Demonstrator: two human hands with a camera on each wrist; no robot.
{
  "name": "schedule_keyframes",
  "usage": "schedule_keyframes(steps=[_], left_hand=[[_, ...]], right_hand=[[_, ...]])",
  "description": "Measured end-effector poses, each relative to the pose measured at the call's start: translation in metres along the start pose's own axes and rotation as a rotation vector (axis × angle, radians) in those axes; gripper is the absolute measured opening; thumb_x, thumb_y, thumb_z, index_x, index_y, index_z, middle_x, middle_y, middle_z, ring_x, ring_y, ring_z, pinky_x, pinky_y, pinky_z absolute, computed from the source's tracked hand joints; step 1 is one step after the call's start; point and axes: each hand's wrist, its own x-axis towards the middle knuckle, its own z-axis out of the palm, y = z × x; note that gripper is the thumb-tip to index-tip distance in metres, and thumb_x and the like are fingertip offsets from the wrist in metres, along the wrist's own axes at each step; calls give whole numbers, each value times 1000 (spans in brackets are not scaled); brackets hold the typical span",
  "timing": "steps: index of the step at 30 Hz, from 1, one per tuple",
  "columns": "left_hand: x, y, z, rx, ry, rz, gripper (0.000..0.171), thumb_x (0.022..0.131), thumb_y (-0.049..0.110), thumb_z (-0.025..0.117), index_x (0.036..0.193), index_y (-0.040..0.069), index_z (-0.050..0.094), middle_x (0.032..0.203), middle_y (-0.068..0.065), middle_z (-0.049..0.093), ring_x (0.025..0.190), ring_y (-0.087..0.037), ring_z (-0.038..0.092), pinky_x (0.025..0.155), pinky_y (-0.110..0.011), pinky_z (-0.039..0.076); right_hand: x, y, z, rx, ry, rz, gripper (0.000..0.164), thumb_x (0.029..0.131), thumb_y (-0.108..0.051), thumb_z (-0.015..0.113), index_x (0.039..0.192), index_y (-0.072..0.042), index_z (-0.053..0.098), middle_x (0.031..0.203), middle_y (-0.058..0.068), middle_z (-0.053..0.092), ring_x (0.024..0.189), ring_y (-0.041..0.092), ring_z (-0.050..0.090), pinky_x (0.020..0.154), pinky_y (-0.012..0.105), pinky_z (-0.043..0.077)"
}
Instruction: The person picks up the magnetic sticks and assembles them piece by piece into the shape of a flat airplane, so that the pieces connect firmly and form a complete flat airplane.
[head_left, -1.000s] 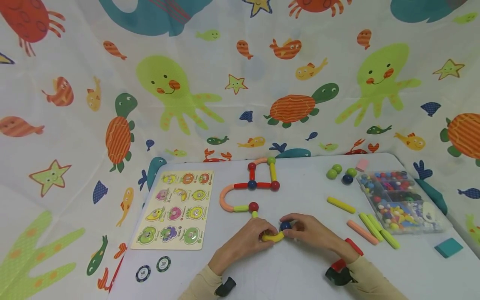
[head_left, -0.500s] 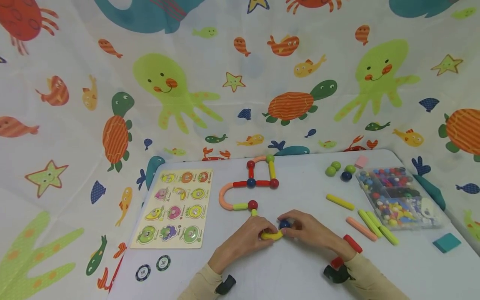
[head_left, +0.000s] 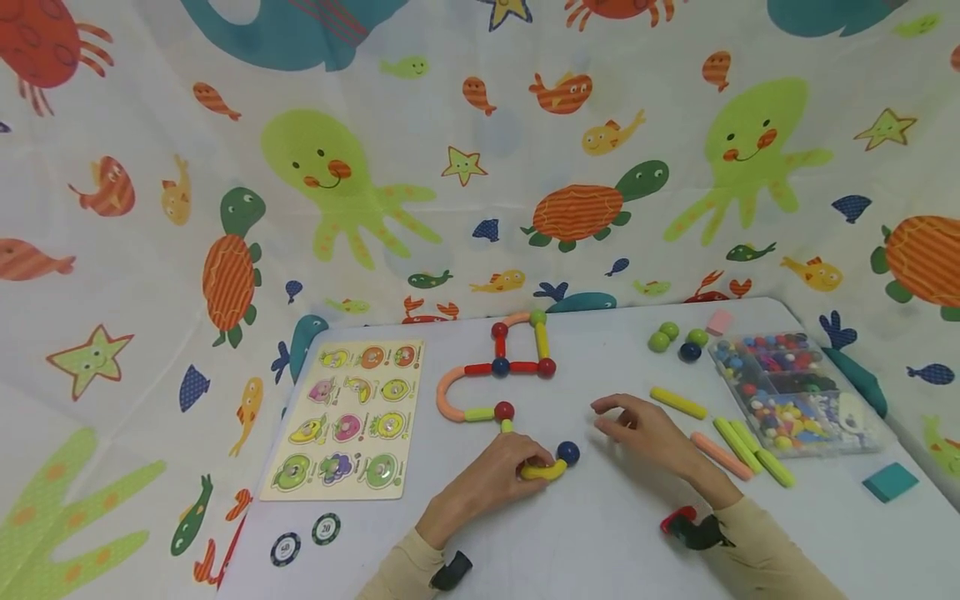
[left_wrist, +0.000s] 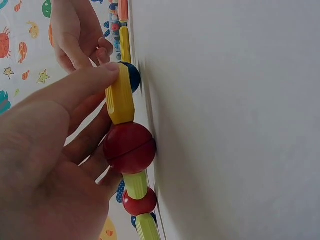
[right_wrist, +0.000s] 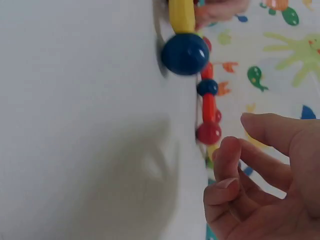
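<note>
In the head view my left hand (head_left: 491, 475) pinches a curved yellow magnetic stick (head_left: 553, 471) between thumb and fingers. A dark blue ball (head_left: 567, 452) sits on the stick's right end. In the left wrist view, a red ball (left_wrist: 130, 148) joins its other end, followed by a light green stick (left_wrist: 135, 185); the fingers hide this red ball from the head camera. My right hand (head_left: 645, 433) is held apart from the blue ball, to its right, fingers loosely bent and holding nothing. Beyond my hands, the chain of sticks and balls continues from a red ball (head_left: 504, 412).
A fruit puzzle board (head_left: 341, 421) lies left, with two round chips (head_left: 326, 528) below it. On the right are a yellow stick (head_left: 678, 403), a pink stick (head_left: 721, 456), several green sticks (head_left: 738, 446), loose balls (head_left: 669, 332), a compartment box (head_left: 795, 392) and a teal block (head_left: 890, 482).
My right hand has let go of the blue ball and moved right and up, leaving it on the yellow stick's end. My left hand keeps its grip in nearly the same place.
</note>
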Motion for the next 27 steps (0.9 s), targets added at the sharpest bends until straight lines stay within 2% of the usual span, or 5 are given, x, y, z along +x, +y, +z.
schedule_keyframes(steps=[6, 13, 21, 27], left_hand=[[0, -1, 1, -20, -1, 2, 29, 90, 21, 79, 118, 18, 72, 106, 8, 70, 95, -2, 58, 87, -14, 49], [0, -3, 2, -46, 1, 13, 28, 90, 19, 79, 118, 17, 72, 105, 7, 71, 93, -2, 58, 85, -14, 50], [-1, -2, 1, -41, 6, 3, 28, 90, 21, 79, 117, 19, 72, 104, 8, 70, 93, 0, 57, 83, -13, 49], [-1, -1, 0, -40, 6, -5, 27, 90, 22, 78, 117, 20, 72, 104, 9, 70, 94, 0, 56, 83, -13, 49]], right_hand=[[-1, 16, -30, -61, 95, -3, 39, 98, -36, 67, 129, -12, 66, 104, 6, 71, 79, 16, 62, 64, 24, 49], [-7, 39, -61, -120, 179, 65, 42, 100, -38, 65, 130, -10, 64, 117, 10, 71, 87, 17, 63, 64, 24, 50], [-12, 58, -74, -174, 194, 129, 43, 98, -35, 68, 129, -6, 65, 119, 15, 69, 91, 21, 63, 64, 28, 51], [-11, 61, -76, -224, 180, 119, 35, 95, -24, 72, 123, -3, 68, 113, 17, 71, 93, 24, 64, 70, 28, 49]])
